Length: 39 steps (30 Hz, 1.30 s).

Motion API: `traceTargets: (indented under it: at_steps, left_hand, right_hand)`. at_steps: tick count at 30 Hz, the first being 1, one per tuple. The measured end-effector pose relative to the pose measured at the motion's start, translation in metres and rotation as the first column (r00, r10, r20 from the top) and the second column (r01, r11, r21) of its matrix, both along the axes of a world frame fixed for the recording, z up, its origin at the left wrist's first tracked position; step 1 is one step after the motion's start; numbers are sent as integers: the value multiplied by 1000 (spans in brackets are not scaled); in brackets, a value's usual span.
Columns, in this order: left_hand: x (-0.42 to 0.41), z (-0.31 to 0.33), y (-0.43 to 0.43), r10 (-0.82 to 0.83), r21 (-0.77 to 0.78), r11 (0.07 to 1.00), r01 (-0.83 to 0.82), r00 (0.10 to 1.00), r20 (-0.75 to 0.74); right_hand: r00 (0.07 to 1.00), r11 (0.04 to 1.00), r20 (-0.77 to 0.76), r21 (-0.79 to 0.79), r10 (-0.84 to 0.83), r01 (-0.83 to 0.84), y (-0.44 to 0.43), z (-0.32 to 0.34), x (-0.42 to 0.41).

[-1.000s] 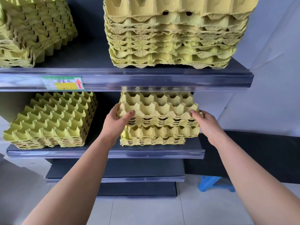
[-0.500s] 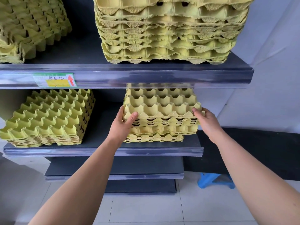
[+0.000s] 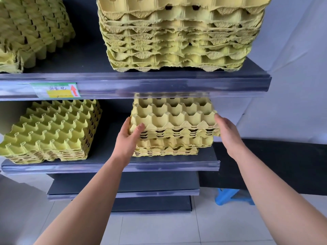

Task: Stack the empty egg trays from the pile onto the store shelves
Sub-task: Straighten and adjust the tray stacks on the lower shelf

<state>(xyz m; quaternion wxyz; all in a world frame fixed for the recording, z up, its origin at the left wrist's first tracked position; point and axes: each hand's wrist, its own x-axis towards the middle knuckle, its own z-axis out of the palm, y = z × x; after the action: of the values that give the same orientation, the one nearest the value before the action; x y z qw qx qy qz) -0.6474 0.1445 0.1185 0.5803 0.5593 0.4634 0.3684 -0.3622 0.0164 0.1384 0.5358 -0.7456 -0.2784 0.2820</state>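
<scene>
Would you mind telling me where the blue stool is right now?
In the head view, the blue stool stands on the floor at lower right, just right of the bottom shelves, below the right hand.

**Store corner behind the shelving**

I see a pale grey-white wall (image 3: 292,85) on the right, with a dark band (image 3: 283,165) along its base. Light floor tiles (image 3: 159,230) run beneath, and a blue plastic stool (image 3: 230,196) stands beside the shelving. Lighting is soft and even.
</scene>
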Motion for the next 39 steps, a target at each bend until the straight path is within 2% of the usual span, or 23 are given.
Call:
traceTargets:
  at_steps: [4, 6, 8, 11, 16, 20, 22, 25, 28, 34, 39]
  left_hand:
    - [-11, 1, 4, -6, -26, 1000, 9, 996, 84]
    - [-13, 3, 3, -17, -37, 999, 21, 994, 110]
    - [-13, 8, 1, -31, -45, 998, 37, 991, 128]
    - [-12, 19, 1, -41, -58, 997, 49, 990, 138]
    - [0, 26, -16, 82, -62, 994, -87, 994, -74]
    - [21, 23, -54, 73, -123, 989, -86, 991, -109]
    - [33, 22, -71, 48, -201, 978, -59, 997, -59]
    - [46, 28, -85, 59, -374, 927, 10, 983, 173]
    - [51, 31, -89, 86, -449, 892, 47, 959, 271]
    - [46, 38, -84, 210, -442, 893, -87, 948, 238]
    - [5, 39, -67, 99, -281, 959, -26, 964, 248]
  right_hand:
    - [990, 997, -143, -76, 10, -21, -11, 3, 6]
    - [957, 993, -278, -57, 80, -99, -17, 2, 6]
    - [931, 986, -335, -26, 148, -166, -22, 1, 3]
    - [936, 993, -332, 0, 114, -121, -23, 1, -2]
    - [928, 998, -372, 60, 19, 3, -17, 5, -24]
    - [920, 996, -392, 90, 28, 8, -14, 2, -50]
    - [911, 996, -407, 81, 63, -33, -14, -1, -63]
    - [913, 996, -404, 80, 59, -29, -16, -1, -76]
    - [933, 997, -353, 32, 76, -69, -19, 0, -83]
    - [955, 979, -241, -63, 173, -193, -30, 12, -81]
    - [974, 1000, -227, -16, 11, -15, -25, 27, -42]
